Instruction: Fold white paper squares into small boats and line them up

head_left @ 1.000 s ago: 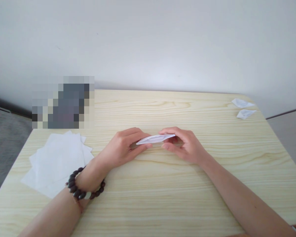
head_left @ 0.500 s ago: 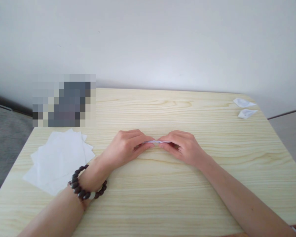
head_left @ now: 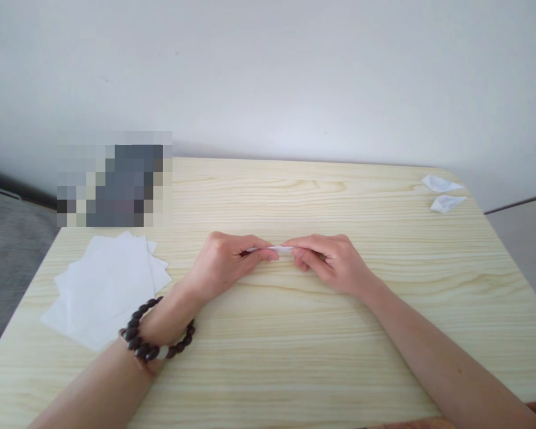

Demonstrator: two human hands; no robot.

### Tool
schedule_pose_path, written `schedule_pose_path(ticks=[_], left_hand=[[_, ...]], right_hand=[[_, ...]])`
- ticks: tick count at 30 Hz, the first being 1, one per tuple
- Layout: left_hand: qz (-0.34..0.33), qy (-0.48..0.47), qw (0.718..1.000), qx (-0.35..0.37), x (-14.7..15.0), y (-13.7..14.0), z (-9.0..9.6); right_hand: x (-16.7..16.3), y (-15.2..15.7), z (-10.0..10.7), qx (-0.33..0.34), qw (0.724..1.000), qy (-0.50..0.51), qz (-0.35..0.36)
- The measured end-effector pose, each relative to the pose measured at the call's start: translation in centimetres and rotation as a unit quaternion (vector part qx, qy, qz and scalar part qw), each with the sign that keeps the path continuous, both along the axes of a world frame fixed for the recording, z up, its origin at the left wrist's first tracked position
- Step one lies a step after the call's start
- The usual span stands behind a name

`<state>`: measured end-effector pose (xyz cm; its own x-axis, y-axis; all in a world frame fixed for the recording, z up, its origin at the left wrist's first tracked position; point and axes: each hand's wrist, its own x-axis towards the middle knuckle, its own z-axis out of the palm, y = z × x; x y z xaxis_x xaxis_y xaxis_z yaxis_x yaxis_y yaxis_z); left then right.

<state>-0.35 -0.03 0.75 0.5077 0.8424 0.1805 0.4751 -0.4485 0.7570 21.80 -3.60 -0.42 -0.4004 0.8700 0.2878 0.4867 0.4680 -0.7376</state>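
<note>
A narrow folded piece of white paper (head_left: pixel 283 249) spans the gap between my hands, above the middle of the wooden table (head_left: pixel 295 351). My left hand (head_left: pixel 227 262) pinches its left end between thumb and fingers. At the other end, my right hand (head_left: pixel 328 259) is closed on the paper, thumb below and index finger along the top edge. Most of the paper is hidden by my fingers. Beside my left forearm lies a fanned stack of white paper sheets (head_left: pixel 102 280).
Two small folded white paper pieces, an upper one (head_left: pixel 440 183) and a lower one (head_left: pixel 447 204), lie at the table's back right corner. A dark pixelated object (head_left: pixel 122 190) is at the back left. The pale wall (head_left: pixel 295 77) rises behind the table.
The paper has tilted, so a sliver of its white face shows where layered edges showed before. My right fingers have shifted along it, the index finger straighter on top.
</note>
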Motion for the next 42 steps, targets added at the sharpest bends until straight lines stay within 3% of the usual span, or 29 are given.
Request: schedule_pose_path(ticks=[3,6,11,15,23,34,42], left_hand=[[0.017,-0.010,0.998,-0.056,-0.1,0.1,0.2],[-0.014,-0.016,0.994,-0.111,-0.3,0.3,0.2],[-0.090,-0.057,0.978,-0.180,-0.8,1.1,0.4],[-0.109,-0.067,0.971,-0.200,-0.9,1.3,0.6],[-0.034,-0.077,0.973,-0.214,-0.4,0.8,0.7],[0.063,-0.039,0.965,-0.252,0.1,0.6,1.2],[0.051,-0.025,0.978,-0.202,-0.2,0.3,0.8]], right_hand=[[0.1,0.0,0.0,-0.052,0.998,0.022,0.001],[0.2,0.1,0.2,-0.096,0.994,0.045,0.004],[0.5,0.2,0.4,-0.124,0.990,0.064,0.015],[0.5,0.2,0.4,-0.135,0.988,0.072,0.014],[0.6,0.2,0.4,-0.151,0.984,0.094,0.011],[0.6,0.2,0.3,-0.217,0.961,0.166,-0.052],[0.8,0.3,0.3,-0.239,0.940,0.235,-0.068]])
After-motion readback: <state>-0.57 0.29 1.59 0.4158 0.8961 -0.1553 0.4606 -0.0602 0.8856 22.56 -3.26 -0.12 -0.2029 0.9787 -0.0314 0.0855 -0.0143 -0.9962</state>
